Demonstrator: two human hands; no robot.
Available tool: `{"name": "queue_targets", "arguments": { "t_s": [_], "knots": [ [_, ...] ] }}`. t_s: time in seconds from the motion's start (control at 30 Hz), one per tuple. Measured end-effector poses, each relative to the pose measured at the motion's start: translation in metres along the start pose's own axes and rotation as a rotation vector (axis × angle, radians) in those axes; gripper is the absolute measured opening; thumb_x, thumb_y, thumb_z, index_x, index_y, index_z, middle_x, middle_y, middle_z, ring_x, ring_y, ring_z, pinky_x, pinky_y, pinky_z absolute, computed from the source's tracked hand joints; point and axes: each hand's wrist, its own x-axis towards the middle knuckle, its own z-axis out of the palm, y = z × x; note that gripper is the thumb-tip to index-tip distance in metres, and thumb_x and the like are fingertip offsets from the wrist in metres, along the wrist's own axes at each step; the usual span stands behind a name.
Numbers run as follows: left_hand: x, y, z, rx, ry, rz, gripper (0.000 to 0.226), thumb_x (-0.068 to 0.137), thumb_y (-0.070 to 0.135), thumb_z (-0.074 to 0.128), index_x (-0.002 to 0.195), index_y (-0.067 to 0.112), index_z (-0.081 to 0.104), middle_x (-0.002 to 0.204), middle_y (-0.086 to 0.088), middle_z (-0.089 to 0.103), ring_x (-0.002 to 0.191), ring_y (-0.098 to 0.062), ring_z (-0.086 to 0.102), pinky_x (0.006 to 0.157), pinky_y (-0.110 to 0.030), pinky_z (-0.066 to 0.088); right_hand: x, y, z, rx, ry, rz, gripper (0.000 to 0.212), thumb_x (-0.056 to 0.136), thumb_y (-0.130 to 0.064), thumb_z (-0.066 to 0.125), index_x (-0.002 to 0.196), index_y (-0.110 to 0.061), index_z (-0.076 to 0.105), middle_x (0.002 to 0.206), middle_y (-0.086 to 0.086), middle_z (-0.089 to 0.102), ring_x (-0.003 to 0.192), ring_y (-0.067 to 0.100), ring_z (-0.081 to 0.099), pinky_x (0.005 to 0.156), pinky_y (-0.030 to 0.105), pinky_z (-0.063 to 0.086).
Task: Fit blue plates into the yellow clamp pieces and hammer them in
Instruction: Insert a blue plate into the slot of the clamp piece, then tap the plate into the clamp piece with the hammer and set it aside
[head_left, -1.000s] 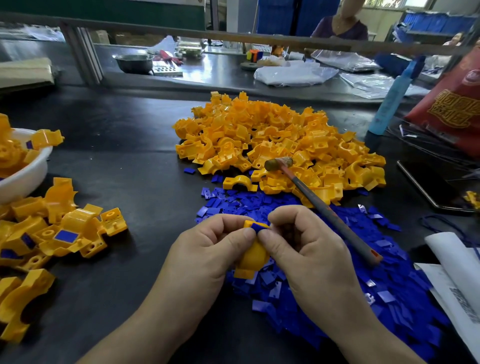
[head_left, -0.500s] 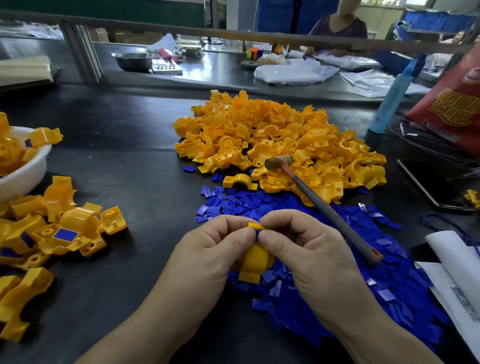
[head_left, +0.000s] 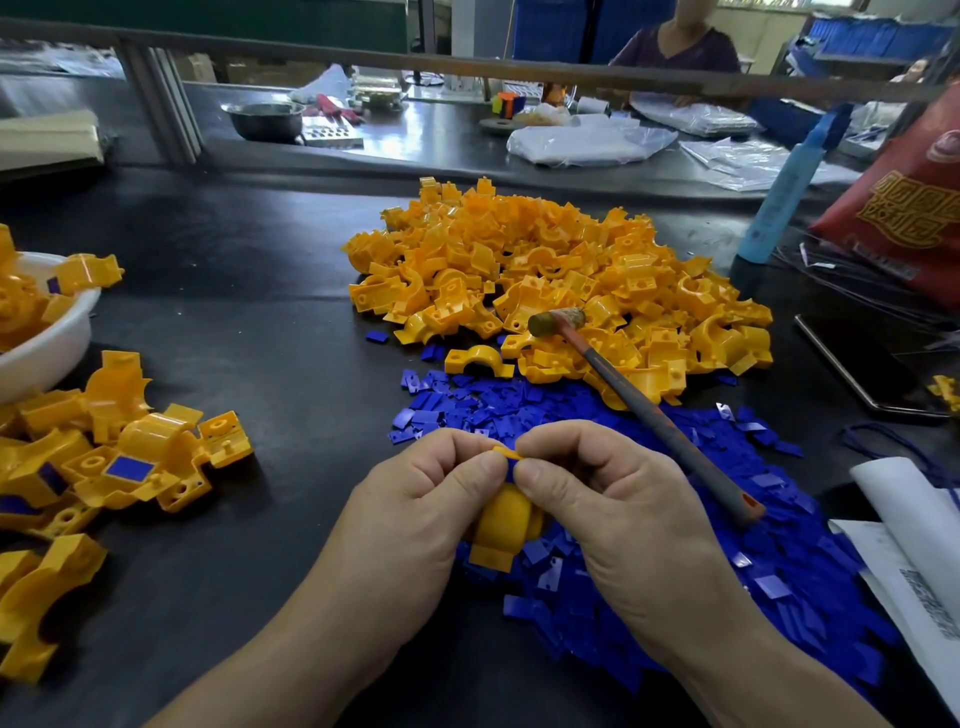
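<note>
The dark counter carries a big heap of unfitted yellow clamp pieces at the far side and a spread of loose blue plates in front of it. The hammer lies untouched across both, head on the yellow heap. Finished clamps with blue plates seated lie to the left, near a white bowl.

Over the last second the yellow clamp piece has scarcely shifted, staying above the near edge of the blue spread. The left hand and right hand have drawn closer: both thumbs and fingers now pinch over its top end, where only a sliver of blue plate shows. The plate is probably nearly pressed into its seat; hammering comes next.
</note>
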Motion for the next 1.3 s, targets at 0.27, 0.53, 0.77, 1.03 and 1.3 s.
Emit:
{"name": "queue_targets", "arguments": {
  "t_s": [0.27, 0.53, 0.77, 1.03, 1.3],
  "knots": [
    [-0.001, 0.004, 0.000, 0.104, 0.054, -0.012, 0.040, 0.072, 0.071, 0.058, 0.090, 0.038, 0.072, 0.089, 0.002, 0.074, 0.083, -0.020, 0.072, 0.072, -0.042, 0.062, -0.004, -0.003, 0.002, -0.053, 0.020, -0.067, 0.019, 0.076, -0.038, 0.062, 0.094, -0.038, 0.068, 0.091, -0.013, 0.070, 0.085, 0.007, 0.067, 0.065, 0.017, 0.054],
    [0.008, 0.016, -0.026, 0.334, 0.283, -0.091, 0.010, 0.091, 0.042, 0.061, 0.089, 0.043, 0.071, 0.075, 0.010, 0.074, 0.065, -0.004, 0.068, 0.058, -0.031, 0.054, 0.008, 0.002, -0.024, -0.776, 0.219, -0.281, 0.033, 0.085, -0.048, 0.052, 0.115, -0.035, 0.058, 0.105, -0.020, 0.056, 0.098, 0.000, 0.054, 0.079, 0.016, 0.049],
    [0.022, 0.011, -0.064, 1.235, 0.284, -0.241, 0.028, 0.099, 0.044, 0.044, 0.106, 0.032, 0.068, 0.109, 0.002, 0.070, 0.097, -0.021, 0.062, 0.082, -0.037, 0.054, 0.023, 0.021, -0.067, -1.518, 0.173, 0.257, 0.055, 0.089, -0.057, 0.039, 0.134, -0.027, 0.036, 0.123, 0.000, 0.053, 0.111, 0.024, 0.047, 0.085, 0.040, 0.043],
    [0.014, 0.018, -0.075, 1.405, 0.220, -0.385, 0.066, 0.070, 0.077, 0.061, 0.118, 0.033, 0.054, 0.106, 0.011, 0.059, 0.095, -0.012, 0.058, 0.079, -0.036, 0.056, 0.029, 0.026, -0.060, -1.411, 0.181, 0.166, 0.031, 0.093, -0.038, 0.041, 0.119, -0.022, 0.048, 0.087, -0.006, 0.052, 0.079, 0.014, 0.051, 0.060, 0.029, 0.040],
    [0.022, 0.004, -0.065, 1.421, 0.270, -0.220, 0.041, 0.082, 0.061, 0.061, 0.111, 0.032, 0.058, 0.102, 0.008, 0.058, 0.095, -0.014, 0.057, 0.072, -0.030, 0.051, 0.018, -0.008, -0.047, -0.502, 0.241, 0.075, 0.023, 0.089, -0.026, 0.060, 0.094, -0.042, 0.045, 0.084, -0.006, 0.062, 0.065, 0.010, 0.065, 0.053, 0.023, 0.046]
  ]
}}
